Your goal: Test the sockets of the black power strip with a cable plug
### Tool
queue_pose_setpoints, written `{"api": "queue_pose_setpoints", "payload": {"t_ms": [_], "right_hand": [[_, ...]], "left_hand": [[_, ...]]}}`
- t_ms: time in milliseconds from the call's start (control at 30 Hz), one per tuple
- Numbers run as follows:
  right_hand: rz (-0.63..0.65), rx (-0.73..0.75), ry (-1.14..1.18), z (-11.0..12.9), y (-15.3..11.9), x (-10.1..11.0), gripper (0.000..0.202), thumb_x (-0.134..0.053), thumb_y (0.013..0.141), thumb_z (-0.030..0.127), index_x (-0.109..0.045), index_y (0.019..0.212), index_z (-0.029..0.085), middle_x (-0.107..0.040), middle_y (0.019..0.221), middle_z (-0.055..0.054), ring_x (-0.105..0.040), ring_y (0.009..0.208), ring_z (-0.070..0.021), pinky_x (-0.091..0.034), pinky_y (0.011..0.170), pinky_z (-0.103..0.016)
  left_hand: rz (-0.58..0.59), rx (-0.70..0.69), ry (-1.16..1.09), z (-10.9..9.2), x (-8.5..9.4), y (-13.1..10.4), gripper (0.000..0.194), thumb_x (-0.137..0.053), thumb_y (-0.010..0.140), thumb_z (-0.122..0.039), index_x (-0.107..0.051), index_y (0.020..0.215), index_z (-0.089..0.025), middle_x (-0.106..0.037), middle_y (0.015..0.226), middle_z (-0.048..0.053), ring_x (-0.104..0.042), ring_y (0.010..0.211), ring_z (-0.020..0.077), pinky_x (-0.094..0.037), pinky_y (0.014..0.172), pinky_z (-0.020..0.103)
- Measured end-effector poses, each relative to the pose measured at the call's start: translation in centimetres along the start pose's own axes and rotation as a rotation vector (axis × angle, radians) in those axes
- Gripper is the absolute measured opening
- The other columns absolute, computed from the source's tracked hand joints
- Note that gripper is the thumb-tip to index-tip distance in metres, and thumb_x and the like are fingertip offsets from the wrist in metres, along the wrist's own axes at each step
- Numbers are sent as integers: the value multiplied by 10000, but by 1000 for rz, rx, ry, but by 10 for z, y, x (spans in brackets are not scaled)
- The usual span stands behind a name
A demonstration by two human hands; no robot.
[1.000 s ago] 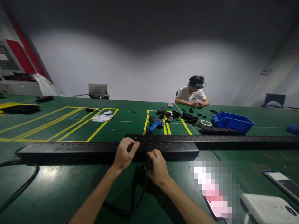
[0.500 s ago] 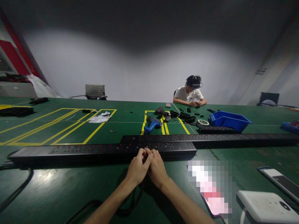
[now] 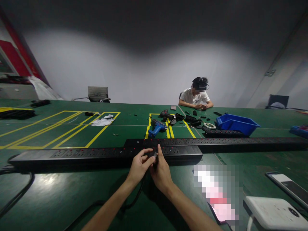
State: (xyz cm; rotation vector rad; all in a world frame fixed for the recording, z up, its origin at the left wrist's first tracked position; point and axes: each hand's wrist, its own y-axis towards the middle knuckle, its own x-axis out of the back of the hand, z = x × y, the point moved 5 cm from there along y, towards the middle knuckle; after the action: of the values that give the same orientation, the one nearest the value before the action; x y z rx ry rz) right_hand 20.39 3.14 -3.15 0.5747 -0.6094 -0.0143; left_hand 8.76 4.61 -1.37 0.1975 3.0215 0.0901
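I've got left hand [image 3: 139,166] and right hand [image 3: 161,171] both gripping the plug [image 3: 153,155] at the near edge of the strip [image 3: 93,154], cord [image 3: 138,196] nearside of it, plug apparently unseated.

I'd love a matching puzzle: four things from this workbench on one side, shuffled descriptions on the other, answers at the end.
Things
1. small black piece
2. nearer long strip
3. bin
4. ring

Descriptions
A. blue and open-topped
B. between the left hand and the right hand
C. pale and round, lying flat on the table
D. black, with a row of sockets along its top

Pairs: 1-B, 2-D, 3-A, 4-C
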Motion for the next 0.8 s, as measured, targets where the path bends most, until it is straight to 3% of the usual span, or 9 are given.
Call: {"api": "queue_pose_setpoints", "payload": {"t_ms": [67,133,200,267,400,633,800], "right_hand": [[5,-45,32,1,-1,1,774,-482,857,186,-69,1512,195,-584,1077,-72,-592,825,-161,-507,791,-311],[29,-57,18,3,-2,1,661,-490,856,194,-224,1462,197,-596,1017,-54,-584,780,-154,-491,761,-288],[84,-41,-28,6,-2,0,474,-495,831,168,-434,1300,203,-609,986,-48,-585,796,-158,-467,743,-269],[171,-20,-99,8,-3,-4,287,-498,795,135,-549,1066,213,-621,932,-36,-585,790,-160,-437,706,-251],[308,12,-236,9,-5,-14,202,-515,729,102,-558,885,222,-628,866,-17,-578,745,-155,-382,658,-242],[384,17,-284,7,-7,-18,185,-521,731,133,-566,890,219,-636,886,-22,-585,775,-156,-359,672,-238],[415,7,-282,6,-6,-18,202,-528,735,143,-572,918,216,-639,916,-24,-588,806,-155,-357,684,-231]], "left_hand": [[-66,-37,-4,-9,11,2,619,-718,697,-458,-567,1222,-168,-639,661,-2,-564,578,120,-432,567,236],[-132,-67,2,-14,23,7,656,-693,719,-469,-533,1283,-173,-617,643,-22,-526,540,94,-399,529,213],[-177,-64,14,-12,34,13,692,-675,722,-493,-516,1311,-167,-604,629,-28,-494,506,80,-368,493,204],[-195,-38,20,-6,41,18,720,-654,715,-530,-519,1310,-148,-592,609,-29,-476,485,80,-350,466,203],[-182,-20,113,5,44,23,723,-607,726,-567,-527,1303,-137,-575,581,-33,-436,442,83,-320,430,207],[-169,-98,402,2,39,19,628,-508,810,-533,-545,1293,-133,-598,613,-13,-428,431,93,-298,424,218],[-206,-93,479,4,44,22,574,-496,812,-507,-584,1248,-143,-586,569,-27,-463,435,108,-321,449,225]]}}
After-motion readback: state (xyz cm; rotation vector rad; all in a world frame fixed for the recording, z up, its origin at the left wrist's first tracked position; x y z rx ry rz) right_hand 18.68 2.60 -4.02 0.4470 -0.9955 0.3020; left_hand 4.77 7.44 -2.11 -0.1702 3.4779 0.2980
